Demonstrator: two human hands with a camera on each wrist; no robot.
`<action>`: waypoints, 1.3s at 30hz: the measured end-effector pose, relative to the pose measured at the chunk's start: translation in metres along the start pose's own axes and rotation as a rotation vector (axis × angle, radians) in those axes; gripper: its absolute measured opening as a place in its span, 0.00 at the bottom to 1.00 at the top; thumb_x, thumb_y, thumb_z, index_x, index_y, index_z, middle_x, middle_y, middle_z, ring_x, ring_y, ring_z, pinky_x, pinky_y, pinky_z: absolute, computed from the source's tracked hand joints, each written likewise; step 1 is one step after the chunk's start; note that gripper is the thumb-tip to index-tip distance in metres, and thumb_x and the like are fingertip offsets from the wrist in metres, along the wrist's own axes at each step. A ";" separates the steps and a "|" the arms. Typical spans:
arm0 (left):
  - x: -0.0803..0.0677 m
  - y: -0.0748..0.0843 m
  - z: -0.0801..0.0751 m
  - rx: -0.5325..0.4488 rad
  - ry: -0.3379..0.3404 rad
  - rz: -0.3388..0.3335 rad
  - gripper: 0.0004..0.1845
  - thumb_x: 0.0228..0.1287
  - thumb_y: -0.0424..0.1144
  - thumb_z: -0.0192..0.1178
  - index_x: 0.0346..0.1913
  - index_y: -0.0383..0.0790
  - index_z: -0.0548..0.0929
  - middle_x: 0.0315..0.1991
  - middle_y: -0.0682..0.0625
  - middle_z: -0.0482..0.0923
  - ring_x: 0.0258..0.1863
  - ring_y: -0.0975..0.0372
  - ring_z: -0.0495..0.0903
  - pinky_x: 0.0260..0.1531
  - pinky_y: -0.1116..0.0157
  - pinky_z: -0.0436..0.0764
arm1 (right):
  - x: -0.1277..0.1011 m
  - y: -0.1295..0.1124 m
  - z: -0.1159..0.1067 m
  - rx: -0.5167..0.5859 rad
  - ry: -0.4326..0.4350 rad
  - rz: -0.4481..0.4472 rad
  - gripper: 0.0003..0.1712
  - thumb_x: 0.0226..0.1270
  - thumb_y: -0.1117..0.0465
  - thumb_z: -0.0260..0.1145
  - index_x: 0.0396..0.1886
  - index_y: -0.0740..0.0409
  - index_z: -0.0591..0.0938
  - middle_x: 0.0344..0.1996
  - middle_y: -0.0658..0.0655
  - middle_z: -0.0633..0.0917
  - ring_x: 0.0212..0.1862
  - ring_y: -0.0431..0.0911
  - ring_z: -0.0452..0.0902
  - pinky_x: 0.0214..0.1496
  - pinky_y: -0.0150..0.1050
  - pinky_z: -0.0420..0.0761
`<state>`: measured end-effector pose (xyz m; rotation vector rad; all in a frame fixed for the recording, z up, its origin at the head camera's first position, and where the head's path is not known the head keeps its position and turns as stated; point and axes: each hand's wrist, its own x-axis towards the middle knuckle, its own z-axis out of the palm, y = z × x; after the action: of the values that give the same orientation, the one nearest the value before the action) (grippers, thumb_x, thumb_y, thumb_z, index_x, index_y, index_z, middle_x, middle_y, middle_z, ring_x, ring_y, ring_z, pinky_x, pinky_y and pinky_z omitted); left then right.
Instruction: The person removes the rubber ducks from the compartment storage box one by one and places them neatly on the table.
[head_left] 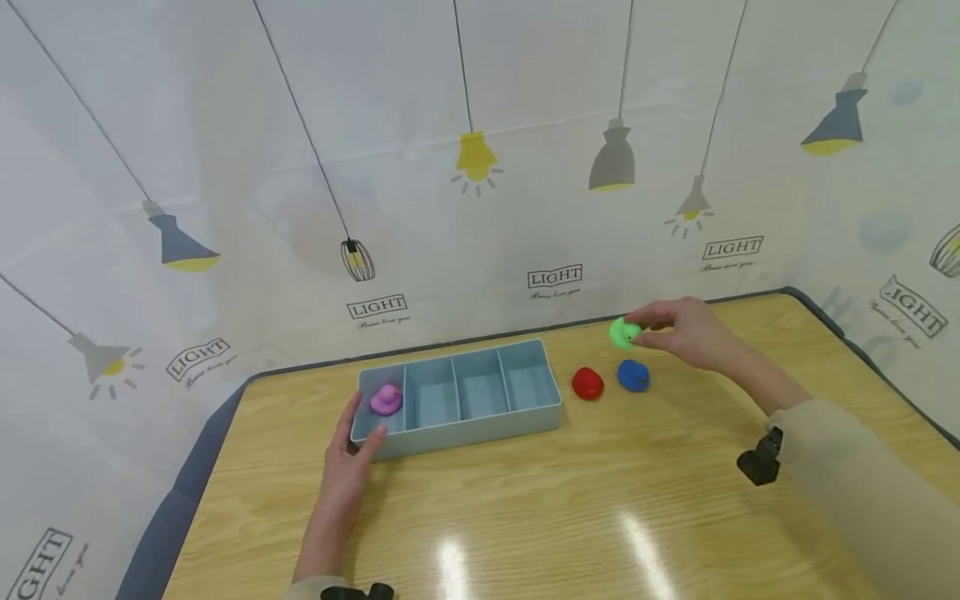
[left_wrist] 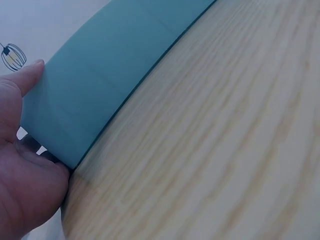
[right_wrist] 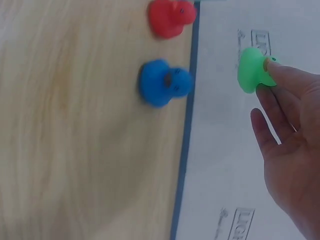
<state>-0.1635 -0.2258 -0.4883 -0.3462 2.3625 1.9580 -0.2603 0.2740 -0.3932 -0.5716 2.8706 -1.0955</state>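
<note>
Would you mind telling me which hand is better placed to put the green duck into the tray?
Right. The right hand already pinches the green duck, lifted above the table, while the left hand holds the tray at its left end.

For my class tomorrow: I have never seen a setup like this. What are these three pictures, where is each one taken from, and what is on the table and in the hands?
There is no machine here, just a person working with two bare hands and wearing three cameras. The wide picture comes from a camera on the head, looking down at a wooden table. The other two come from cameras strapped to each wrist.

On the table stands a blue-grey tray with four compartments. A purple duck sits in its leftmost one. To the right of the tray lie a red duck and a blue duck.

The left hand holds the tray's left end, thumb along the front wall. The right hand pinches a green duck in its fingertips, lifted above the table.
</note>
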 end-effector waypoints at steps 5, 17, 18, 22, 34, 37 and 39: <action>-0.001 0.001 0.002 -0.007 0.009 -0.007 0.39 0.77 0.46 0.59 0.83 0.64 0.51 0.84 0.45 0.38 0.81 0.49 0.38 0.78 0.50 0.45 | -0.015 0.027 -0.006 -0.012 -0.004 0.038 0.20 0.71 0.63 0.69 0.60 0.66 0.84 0.52 0.66 0.86 0.53 0.61 0.83 0.51 0.55 0.84; -0.002 0.003 0.002 -0.021 0.006 0.013 0.40 0.78 0.44 0.59 0.83 0.61 0.50 0.83 0.45 0.38 0.81 0.49 0.37 0.78 0.50 0.44 | -0.034 0.067 -0.003 -0.034 -0.032 0.051 0.21 0.70 0.67 0.69 0.60 0.71 0.82 0.53 0.71 0.85 0.52 0.64 0.83 0.50 0.55 0.85; -0.001 0.003 0.002 -0.019 0.007 0.017 0.40 0.78 0.45 0.59 0.83 0.61 0.50 0.83 0.45 0.38 0.81 0.49 0.37 0.78 0.50 0.44 | -0.035 0.069 -0.003 -0.039 -0.034 0.052 0.21 0.70 0.67 0.69 0.60 0.71 0.82 0.53 0.71 0.85 0.52 0.64 0.83 0.50 0.55 0.85; -0.001 0.002 0.002 -0.009 0.002 0.025 0.40 0.77 0.45 0.59 0.84 0.60 0.50 0.84 0.45 0.38 0.81 0.49 0.37 0.78 0.49 0.44 | -0.037 0.072 -0.002 -0.050 -0.044 0.060 0.21 0.70 0.67 0.69 0.60 0.72 0.82 0.53 0.71 0.85 0.53 0.65 0.83 0.51 0.57 0.84; 0.001 0.003 0.002 -0.007 -0.009 0.008 0.40 0.78 0.46 0.57 0.84 0.62 0.49 0.84 0.48 0.36 0.82 0.49 0.35 0.78 0.47 0.43 | -0.038 0.081 0.001 -0.062 -0.039 0.073 0.21 0.70 0.68 0.68 0.59 0.73 0.81 0.52 0.73 0.84 0.53 0.67 0.81 0.52 0.60 0.83; 0.000 0.002 0.002 -0.001 -0.006 0.011 0.40 0.78 0.46 0.58 0.84 0.61 0.49 0.84 0.46 0.37 0.82 0.49 0.36 0.78 0.48 0.44 | -0.039 0.082 0.002 -0.043 -0.042 0.075 0.21 0.70 0.68 0.68 0.59 0.74 0.81 0.52 0.73 0.84 0.54 0.67 0.81 0.52 0.59 0.83; 0.000 0.001 0.002 -0.001 -0.003 0.014 0.40 0.78 0.46 0.58 0.84 0.61 0.49 0.84 0.45 0.37 0.81 0.49 0.36 0.78 0.49 0.43 | -0.040 0.084 0.004 -0.031 -0.046 0.075 0.20 0.70 0.69 0.67 0.59 0.74 0.81 0.53 0.73 0.84 0.55 0.67 0.80 0.53 0.58 0.83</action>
<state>-0.1636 -0.2237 -0.4872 -0.3282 2.3687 1.9643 -0.2505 0.3430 -0.4548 -0.4790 2.8485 -1.0155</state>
